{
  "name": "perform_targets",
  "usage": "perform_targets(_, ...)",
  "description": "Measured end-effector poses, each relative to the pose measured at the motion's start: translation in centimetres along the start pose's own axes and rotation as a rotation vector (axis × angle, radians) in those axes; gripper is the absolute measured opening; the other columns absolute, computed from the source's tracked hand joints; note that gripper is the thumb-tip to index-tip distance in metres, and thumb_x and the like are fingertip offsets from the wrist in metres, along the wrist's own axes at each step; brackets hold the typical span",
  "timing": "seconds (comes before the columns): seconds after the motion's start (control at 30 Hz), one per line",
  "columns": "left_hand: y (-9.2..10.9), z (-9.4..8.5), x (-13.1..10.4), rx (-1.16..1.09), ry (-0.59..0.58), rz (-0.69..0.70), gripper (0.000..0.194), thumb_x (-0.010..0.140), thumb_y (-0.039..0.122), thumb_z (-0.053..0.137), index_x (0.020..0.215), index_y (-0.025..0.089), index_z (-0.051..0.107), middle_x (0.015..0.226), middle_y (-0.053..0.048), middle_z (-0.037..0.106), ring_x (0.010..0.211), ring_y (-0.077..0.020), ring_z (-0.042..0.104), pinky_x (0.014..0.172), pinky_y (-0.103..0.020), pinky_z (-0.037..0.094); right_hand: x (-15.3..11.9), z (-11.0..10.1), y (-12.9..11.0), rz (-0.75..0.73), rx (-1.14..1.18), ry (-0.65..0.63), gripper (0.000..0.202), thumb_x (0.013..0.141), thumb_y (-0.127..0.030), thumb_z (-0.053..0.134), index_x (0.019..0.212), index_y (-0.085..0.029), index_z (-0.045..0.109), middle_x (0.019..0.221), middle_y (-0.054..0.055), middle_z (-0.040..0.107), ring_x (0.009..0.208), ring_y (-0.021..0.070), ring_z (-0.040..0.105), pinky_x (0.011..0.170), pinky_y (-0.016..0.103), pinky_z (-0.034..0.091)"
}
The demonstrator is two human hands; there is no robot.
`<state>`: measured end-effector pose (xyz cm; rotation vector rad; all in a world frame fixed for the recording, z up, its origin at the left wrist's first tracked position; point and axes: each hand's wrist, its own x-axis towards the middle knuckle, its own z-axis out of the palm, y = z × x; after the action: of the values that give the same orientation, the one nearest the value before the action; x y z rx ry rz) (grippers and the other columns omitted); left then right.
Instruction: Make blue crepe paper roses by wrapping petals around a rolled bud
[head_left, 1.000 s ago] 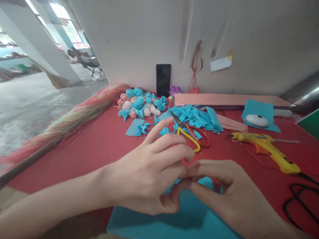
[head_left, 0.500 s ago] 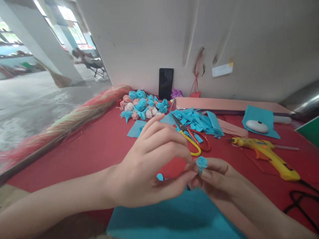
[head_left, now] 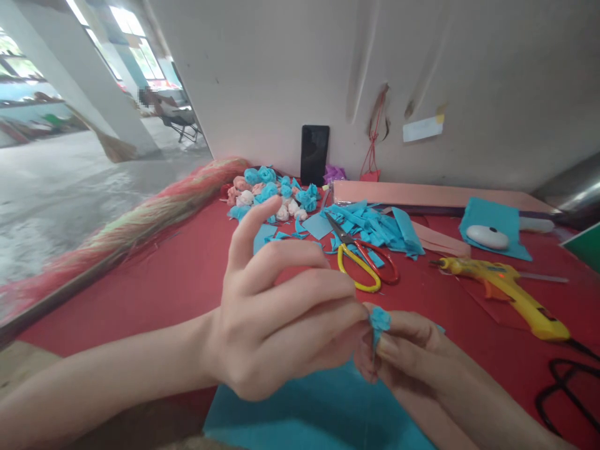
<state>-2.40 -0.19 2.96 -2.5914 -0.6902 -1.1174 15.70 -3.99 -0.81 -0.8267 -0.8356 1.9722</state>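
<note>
Between the thumb and fingers of my right hand (head_left: 417, 350) is a small blue crepe-paper flower (head_left: 380, 319), held upright by its narrow base. My left hand (head_left: 285, 312) reaches across from the left, its back toward me. Its lower fingertips press against the flower's left side, the little finger sticks up, and its thumb is hidden. Below both hands lies a large blue paper sheet (head_left: 300, 419). Scissors (head_left: 359, 262) with one yellow and one red handle rest beyond my hands, partly over a heap of cut blue paper strips (head_left: 370, 225).
Finished blue, pink and white paper flowers (head_left: 269, 190) are piled at the back left. A yellow glue gun (head_left: 510, 290) with a black cord lies right, near a white oval device (head_left: 487, 237). A phone (head_left: 314, 155) leans on the wall. Fringed material (head_left: 140, 212) runs along the left edge.
My left hand has turned and dipped, so its thumb is now out of sight and its little finger rises higher. My right hand keeps the flower, slightly lower in view.
</note>
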Motion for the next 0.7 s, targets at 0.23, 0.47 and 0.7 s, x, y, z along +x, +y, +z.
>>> perform_targets(0.23, -0.01, 0.22, -0.53, 0.118, 0.054, 0.14, 0.006, 0.075, 0.023, 0.068, 0.076, 0.024, 0.063, 0.067, 0.009, 0.07, 0.079, -0.0161, 0.062, 0.115, -0.048, 0.025, -0.32, 0.48, -0.12, 0.026, 0.042, 0.023, 0.014, 0.062, -0.034, 0.082, 0.06, -0.023, 0.075, 0.059, -0.003, 0.059, 0.059, 0.006, 0.054, 0.06, 0.015, 0.046)
perform_targets(0.47, 0.24, 0.73, -0.61, 0.108, 0.118, 0.121, 0.011, 0.071, 0.017, 0.066, 0.068, 0.024, 0.059, 0.07, 0.009, 0.069, 0.076, -0.0147, 0.055, 0.112, -0.046, 0.028, -0.03, 0.18, 0.43, -0.038, -0.003, -0.001, 0.014, 0.065, -0.036, 0.08, 0.062, -0.024, 0.075, 0.059, -0.004, 0.058, 0.059, 0.006, 0.054, 0.061, 0.016, 0.046)
perform_targets(0.7, 0.5, 0.65, -0.21, 0.032, 0.1, 0.099, 0.013, 0.07, 0.014, 0.06, 0.066, 0.024, 0.053, 0.061, 0.009, 0.063, 0.069, -0.0151, 0.055, 0.106, -0.051, 0.03, -0.27, -0.05, 0.58, -0.16, -0.143, 0.025, 0.013, 0.069, -0.035, 0.078, 0.061, -0.026, 0.074, 0.063, -0.003, 0.058, 0.061, 0.0077, 0.054, 0.06, 0.017, 0.047)
